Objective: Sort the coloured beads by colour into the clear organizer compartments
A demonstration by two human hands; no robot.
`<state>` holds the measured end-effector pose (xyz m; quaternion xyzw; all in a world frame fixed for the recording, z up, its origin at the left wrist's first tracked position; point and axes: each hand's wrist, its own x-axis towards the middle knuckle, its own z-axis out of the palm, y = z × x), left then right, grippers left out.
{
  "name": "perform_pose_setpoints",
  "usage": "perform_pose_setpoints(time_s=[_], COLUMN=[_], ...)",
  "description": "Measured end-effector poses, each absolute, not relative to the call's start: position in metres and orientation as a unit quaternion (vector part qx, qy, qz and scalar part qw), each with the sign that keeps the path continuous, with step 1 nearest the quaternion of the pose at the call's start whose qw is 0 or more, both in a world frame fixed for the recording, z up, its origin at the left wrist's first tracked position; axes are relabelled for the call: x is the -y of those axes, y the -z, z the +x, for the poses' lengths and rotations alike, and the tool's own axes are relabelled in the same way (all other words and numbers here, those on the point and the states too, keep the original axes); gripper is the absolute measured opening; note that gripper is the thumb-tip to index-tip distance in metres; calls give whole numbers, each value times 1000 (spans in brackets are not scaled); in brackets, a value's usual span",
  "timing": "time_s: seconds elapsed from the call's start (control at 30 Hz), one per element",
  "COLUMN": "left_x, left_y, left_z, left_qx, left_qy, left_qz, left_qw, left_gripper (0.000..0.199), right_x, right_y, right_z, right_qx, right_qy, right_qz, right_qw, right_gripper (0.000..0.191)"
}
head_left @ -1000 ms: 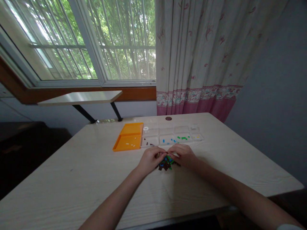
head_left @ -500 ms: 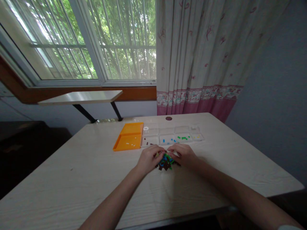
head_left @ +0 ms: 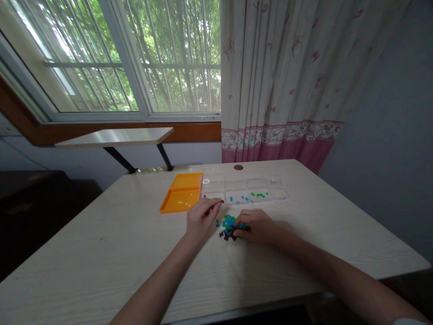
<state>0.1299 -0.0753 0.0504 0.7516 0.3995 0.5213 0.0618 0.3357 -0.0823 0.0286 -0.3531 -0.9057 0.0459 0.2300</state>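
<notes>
Between the fingertips of my left hand (head_left: 202, 217) is a small dark brown brick (head_left: 222, 201). That hand is closed in a pinch, just in front of a clear compartment tray (head_left: 224, 197). My right hand (head_left: 259, 225) rests on the right side of a pile of tiny bricks (head_left: 229, 222), coloured blue, green, brown and some yellow. Its fingers curl closed among the brown pieces; what lies between them is partly hidden. Blue, green and yellow bricks lie sorted by colour in the tray's near compartments.
An orange tray (head_left: 186, 183) with several white bricks stands left of the clear one. A raised white shelf (head_left: 118, 136) on black legs is at the back left. The desk's round brown cable cap (head_left: 238, 167) sits near the curtain (head_left: 264, 90).
My left hand has left the pile, moving up and left to the tray with a brown brick pinched in it. My right hand has shifted slightly down, staying on the pile.
</notes>
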Motion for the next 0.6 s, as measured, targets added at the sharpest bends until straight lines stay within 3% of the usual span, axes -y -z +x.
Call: perform_pose_setpoints(time_s=[0.2, 0.37, 0.6], left_x=[70, 55, 36], left_y=[-46, -38, -30], left_z=[129, 120, 102], left_qx=[-386, -491, -655], left_qy=[-541, -523, -379], left_qz=[746, 695, 652], left_qw=[42, 46, 49], left_gripper=[13, 21, 29], right_x=[82, 83, 82], right_y=[-30, -31, -33], right_z=[336, 337, 338], right_qx=[912, 912, 914], right_qy=[-62, -70, -85], right_qz=[-361, -360, -351], right_qw=[186, 183, 186], right_gripper=[20, 18, 16])
